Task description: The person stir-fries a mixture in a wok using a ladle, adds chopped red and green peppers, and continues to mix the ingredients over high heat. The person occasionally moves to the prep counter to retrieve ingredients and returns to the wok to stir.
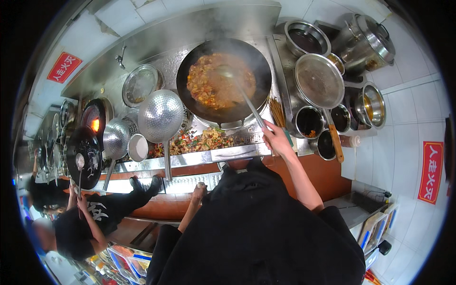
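My right hand (277, 139) grips the long metal handle of a cooking ladle (249, 101). The ladle's bowl sits in a black wok (183, 85) on the range, partly sunk in a reddish-brown, chunky stew (206, 83). Steam rises over the wok and blurs its far side. My left hand (198, 193) hangs beside my body, below the range's front edge, with its fingers curled. Something pale shows at its fingers, but whether it is held is unclear. Just beyond my right hand lie a bamboo wok brush (277, 111) and a green handle (288, 137).
Left of the wok rests a perforated strainer (161, 115); spilled food scraps (203, 140) line the range front. On the right stand a fine-mesh strainer (319, 80), steel pots (310, 121) and a lidded stockpot (367, 42). A co-worker (80, 228) holds another wok (83, 142) at far left, near flame.
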The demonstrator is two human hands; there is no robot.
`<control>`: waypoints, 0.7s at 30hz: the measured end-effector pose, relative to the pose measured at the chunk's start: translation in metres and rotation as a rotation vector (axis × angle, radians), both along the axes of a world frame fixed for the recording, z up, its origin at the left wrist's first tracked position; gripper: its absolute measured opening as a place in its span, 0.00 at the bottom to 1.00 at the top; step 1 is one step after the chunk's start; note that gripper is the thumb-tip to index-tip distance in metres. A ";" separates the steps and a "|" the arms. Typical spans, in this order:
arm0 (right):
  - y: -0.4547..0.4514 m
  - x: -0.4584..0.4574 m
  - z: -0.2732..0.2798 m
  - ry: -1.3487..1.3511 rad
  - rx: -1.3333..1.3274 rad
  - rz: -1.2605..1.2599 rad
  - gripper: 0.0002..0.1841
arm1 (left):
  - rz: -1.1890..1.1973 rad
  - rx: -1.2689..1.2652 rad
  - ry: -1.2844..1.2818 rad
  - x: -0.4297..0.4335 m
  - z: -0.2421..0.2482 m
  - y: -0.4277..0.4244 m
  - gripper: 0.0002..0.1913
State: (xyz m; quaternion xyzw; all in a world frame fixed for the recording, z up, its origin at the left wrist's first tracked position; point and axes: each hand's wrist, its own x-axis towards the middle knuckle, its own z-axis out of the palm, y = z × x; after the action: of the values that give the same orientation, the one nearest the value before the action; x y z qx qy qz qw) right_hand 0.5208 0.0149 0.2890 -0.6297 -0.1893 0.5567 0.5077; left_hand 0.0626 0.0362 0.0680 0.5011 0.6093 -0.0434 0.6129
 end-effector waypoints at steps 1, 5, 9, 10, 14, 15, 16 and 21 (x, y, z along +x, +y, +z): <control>-0.011 0.004 0.016 -0.117 -0.122 0.021 0.31 | 0.012 0.013 -0.017 -0.004 -0.003 -0.004 0.03; -0.084 0.053 0.113 -0.324 -0.297 0.111 0.30 | 0.111 0.054 -0.004 -0.035 -0.032 -0.039 0.03; -0.124 0.077 0.150 -0.612 -0.492 0.271 0.29 | 0.185 0.054 0.027 -0.060 -0.055 -0.070 0.03; -0.122 0.076 0.142 -0.731 -0.463 0.323 0.29 | 0.191 0.051 0.015 -0.062 -0.057 -0.072 0.03; -0.061 0.060 0.060 -0.843 -0.390 0.370 0.28 | 0.195 0.023 -0.109 -0.055 -0.057 -0.053 0.05; -0.042 0.056 0.038 -0.824 -0.340 0.326 0.28 | 0.212 -0.010 -0.176 -0.051 -0.058 -0.042 0.05; -0.019 0.048 0.016 -0.871 -0.265 0.271 0.28 | 0.232 -0.052 -0.256 -0.048 -0.059 -0.032 0.05; 0.009 0.024 -0.007 -0.040 -0.066 -0.062 0.30 | 0.248 -0.452 -0.589 -0.035 -0.076 0.004 0.06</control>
State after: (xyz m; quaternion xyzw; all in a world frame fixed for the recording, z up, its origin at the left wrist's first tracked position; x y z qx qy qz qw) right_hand 0.5448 0.0239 0.2819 -0.6628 -0.1613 0.5337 0.4999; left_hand 0.0279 0.0405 -0.0083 0.2673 0.4382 0.0436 0.8571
